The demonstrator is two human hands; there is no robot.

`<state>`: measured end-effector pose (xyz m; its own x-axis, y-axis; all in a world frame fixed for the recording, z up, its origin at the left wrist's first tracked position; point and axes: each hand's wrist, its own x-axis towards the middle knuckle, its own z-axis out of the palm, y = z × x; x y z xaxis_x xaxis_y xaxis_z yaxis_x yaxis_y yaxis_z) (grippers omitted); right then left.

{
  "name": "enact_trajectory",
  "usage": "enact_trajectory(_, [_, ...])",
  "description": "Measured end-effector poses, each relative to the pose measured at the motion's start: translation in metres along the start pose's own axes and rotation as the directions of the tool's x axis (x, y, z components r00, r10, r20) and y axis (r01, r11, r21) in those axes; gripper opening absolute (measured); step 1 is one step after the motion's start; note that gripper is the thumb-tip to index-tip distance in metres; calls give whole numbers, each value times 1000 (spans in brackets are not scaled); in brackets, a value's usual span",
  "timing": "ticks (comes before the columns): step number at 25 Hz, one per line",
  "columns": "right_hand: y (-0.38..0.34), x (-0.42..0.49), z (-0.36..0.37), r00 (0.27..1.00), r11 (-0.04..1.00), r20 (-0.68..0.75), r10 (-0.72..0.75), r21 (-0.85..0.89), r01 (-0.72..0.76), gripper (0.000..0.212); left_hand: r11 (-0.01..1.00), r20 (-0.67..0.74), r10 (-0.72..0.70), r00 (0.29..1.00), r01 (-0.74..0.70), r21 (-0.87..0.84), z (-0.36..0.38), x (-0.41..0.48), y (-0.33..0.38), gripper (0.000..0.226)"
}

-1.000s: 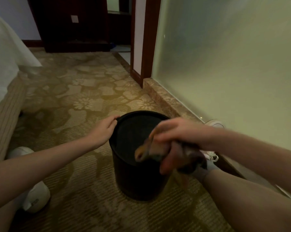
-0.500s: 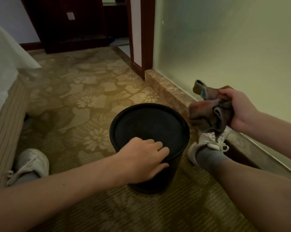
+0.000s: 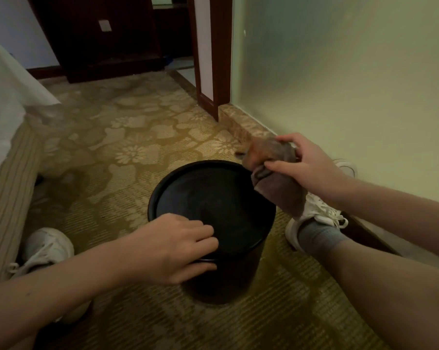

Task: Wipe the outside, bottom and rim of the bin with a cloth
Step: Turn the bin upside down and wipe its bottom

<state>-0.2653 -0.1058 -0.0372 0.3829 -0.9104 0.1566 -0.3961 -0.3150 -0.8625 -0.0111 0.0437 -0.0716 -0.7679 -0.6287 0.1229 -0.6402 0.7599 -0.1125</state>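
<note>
Both hands tend the bin (image 3: pixel 228 279) on the carpet (image 3: pixel 137 137) — left hand (image 3: pixel 173 251) grips its edge at seven o'clock, right hand (image 3: pixel 306 168) clutches the cloth (image 3: pixel 268 154) at two. Likely edge-wiping; next, sweep the cloth round.

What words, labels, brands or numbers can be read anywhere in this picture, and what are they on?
No readable text anywhere.
Bin: plain black, no label in sight.
Cloth: no print or tag in sight.
Left shoe and right shoe: no brand mark can be made out.
Wall plate: blank.
</note>
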Motion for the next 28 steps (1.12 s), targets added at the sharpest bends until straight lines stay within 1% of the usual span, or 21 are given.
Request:
enact_trajectory(1, [0,0,4,993,968,3,-121,-222,118,39,1000,-2,7,1000,-7,15,0,0,0,23])
enact_trajectory(2, [-4,-1,7,977,888,24,-210,-415,201,35,1000,-7,13,1000,-13,25,0,1,0,23])
enact_trajectory(3, [-8,-2,8,967,795,35,-252,-562,228,39,999,-12,17,1000,-16,29,0,2,0,23])
enact_trajectory(4, [-15,-2,8,965,726,24,-260,-654,212,47,1000,-17,17,1000,-16,27,0,1,0,22])
enact_trajectory(5, [-22,-2,8,967,691,-5,-256,-700,179,55,1000,-20,14,1000,-14,22,1,1,0,22])
enact_trajectory(6, [-29,-2,8,971,697,-28,-237,-701,150,59,1000,-23,11,1000,-10,17,1,1,1,22])
enact_trajectory(8, [-37,2,5,988,771,-26,-153,-629,102,59,1000,-26,3,1000,-3,17,1,1,1,22])
enact_trajectory(11, [-50,8,-14,994,901,77,80,-431,-40,53,1000,-38,-14,999,15,7,0,1,1,24])
enact_trajectory(13, [-60,9,-35,976,939,155,150,-333,-92,66,1000,-43,-26,999,26,-10,1,1,1,24])
enact_trajectory(14, [-65,9,-45,978,927,160,134,-369,-66,77,999,-45,-30,999,29,-18,1,1,1,24])
enact_trajectory(15, [-71,9,-54,986,885,141,93,-466,-16,84,999,-51,-36,998,34,-28,2,0,1,24])
enact_trajectory(16, [-79,10,-60,994,800,104,28,-598,40,83,999,-58,-38,998,36,-36,3,0,1,25])
enact_trajectory(17, [-88,10,-61,996,677,67,-57,-731,88,77,998,-63,-39,997,36,-43,3,0,1,25])
enact_trajectory(18, [-97,10,-55,988,552,64,-143,-823,133,68,998,-68,-41,997,38,-49,3,0,1,25])
enact_trajectory(19, [-102,9,-44,975,477,99,-200,-859,185,60,998,-68,-45,997,41,-53,3,1,2,26])
enact_trajectory(20, [-101,7,-25,962,466,166,-218,-848,252,53,998,-67,-50,996,47,-53,3,1,2,26])
enact_trajectory(22, [-85,-3,21,910,559,357,-209,-720,411,45,997,-76,-60,995,57,-46,4,0,2,26])
enact_trajectory(24, [-53,-16,58,834,646,527,-163,-582,495,43,997,-82,-68,994,64,-53,4,0,3,26])
enact_trajectory(25, [-37,-19,66,807,638,569,-159,-565,524,42,996,-83,-70,994,66,-53,4,0,3,26])
enact_trajectory(26, [-24,-17,69,803,607,564,-194,-574,549,42,996,-87,-73,993,69,-47,3,0,3,26])
enact_trajectory(28, [-12,-4,68,841,557,460,-286,-634,536,47,996,-97,-86,992,83,-37,1,0,2,27])
